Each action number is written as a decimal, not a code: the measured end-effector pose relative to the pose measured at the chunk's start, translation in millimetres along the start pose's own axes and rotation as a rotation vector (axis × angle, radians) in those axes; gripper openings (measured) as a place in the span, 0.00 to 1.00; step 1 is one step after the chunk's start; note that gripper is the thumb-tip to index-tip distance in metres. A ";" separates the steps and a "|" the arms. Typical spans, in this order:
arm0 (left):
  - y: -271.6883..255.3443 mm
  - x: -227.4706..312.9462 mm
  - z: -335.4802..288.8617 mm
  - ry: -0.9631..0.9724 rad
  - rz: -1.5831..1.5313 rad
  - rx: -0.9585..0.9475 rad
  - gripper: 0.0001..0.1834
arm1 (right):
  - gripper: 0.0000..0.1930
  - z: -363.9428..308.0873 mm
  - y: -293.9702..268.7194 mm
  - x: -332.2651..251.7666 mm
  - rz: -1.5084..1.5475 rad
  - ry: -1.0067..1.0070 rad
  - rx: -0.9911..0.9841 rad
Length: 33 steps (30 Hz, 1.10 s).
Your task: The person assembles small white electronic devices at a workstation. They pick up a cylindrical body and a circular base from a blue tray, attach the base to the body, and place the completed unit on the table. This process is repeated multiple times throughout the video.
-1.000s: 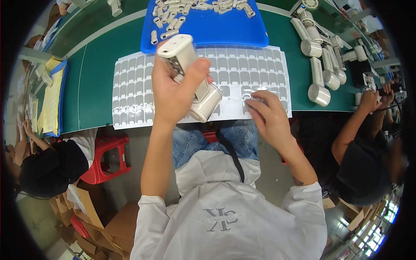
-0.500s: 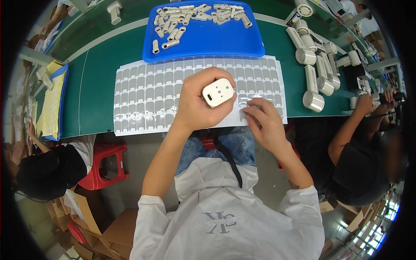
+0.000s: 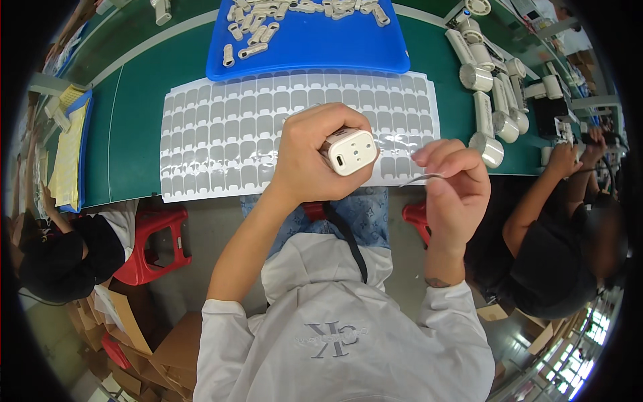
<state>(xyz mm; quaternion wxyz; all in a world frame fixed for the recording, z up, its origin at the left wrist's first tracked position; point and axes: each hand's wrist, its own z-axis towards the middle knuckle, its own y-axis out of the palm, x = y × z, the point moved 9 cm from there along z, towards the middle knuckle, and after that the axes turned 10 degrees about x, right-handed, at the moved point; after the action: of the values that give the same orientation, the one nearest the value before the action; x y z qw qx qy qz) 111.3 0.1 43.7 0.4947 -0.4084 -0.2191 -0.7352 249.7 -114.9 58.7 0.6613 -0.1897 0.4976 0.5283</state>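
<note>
Left hand (image 3: 311, 161), fingers curled, encloses a white device body (image 3: 353, 153); right hand (image 3: 459, 187), to the right, pinches a thin curved strip (image 3: 423, 177), apparently a grey label.

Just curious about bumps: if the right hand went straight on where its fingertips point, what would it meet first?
Probably the white device held in the left hand, though depth is unclear; the right hand might pass above or below it.
</note>
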 end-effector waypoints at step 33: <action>-2.1 -0.4 1.3 0.019 -0.053 0.033 0.16 | 0.25 14.5 59.3 7.9 -0.104 -0.078 -0.066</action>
<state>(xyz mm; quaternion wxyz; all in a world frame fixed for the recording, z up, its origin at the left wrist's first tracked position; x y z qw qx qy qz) 110.0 2.1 44.2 0.4840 -0.3872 -0.2373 -0.7480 203.3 -77.6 74.5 0.7001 -0.2162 0.4432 0.5165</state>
